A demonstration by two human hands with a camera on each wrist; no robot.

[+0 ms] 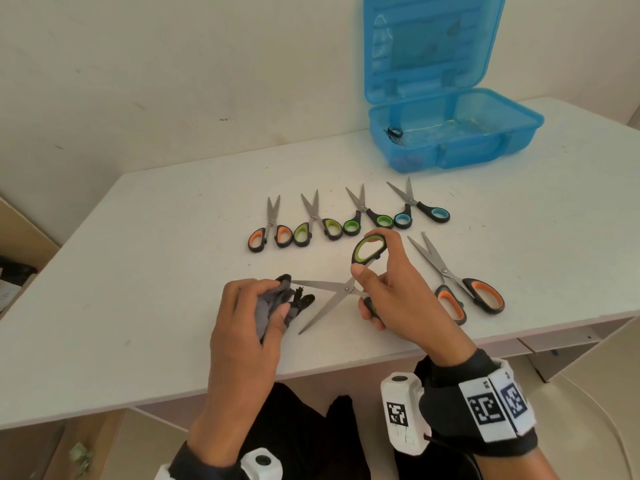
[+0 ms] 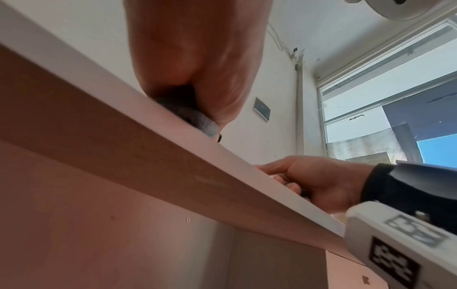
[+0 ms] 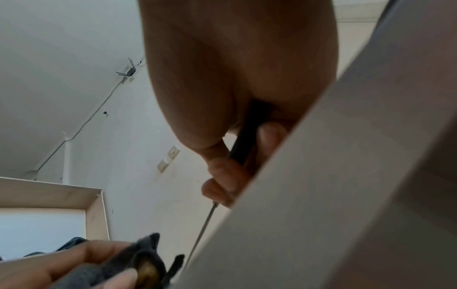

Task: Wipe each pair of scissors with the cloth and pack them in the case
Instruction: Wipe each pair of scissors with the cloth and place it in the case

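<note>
Your right hand [image 1: 391, 292] grips the green-handled scissors [image 1: 341, 289] over the near middle of the white table [image 1: 156, 271], fingers curled round the lower handle and thumb against the upper loop, with the handles to the right and the blades splayed wide, pointing left. The upper blade runs almost level into the grey cloth [image 1: 277, 301] that your left hand [image 1: 249, 306] clutches in bunched fingers; its tip is hidden in the folds. The lower blade angles down and left, its tip free. The lower handle is mostly buried in your palm. Five more scissors lie beyond and to the right, blades pointing away from you. The open blue case [image 1: 453, 129] sits at the far right, lid cut off at the top. From the wrist views, the table edge blocks most of the scissors.
</note>
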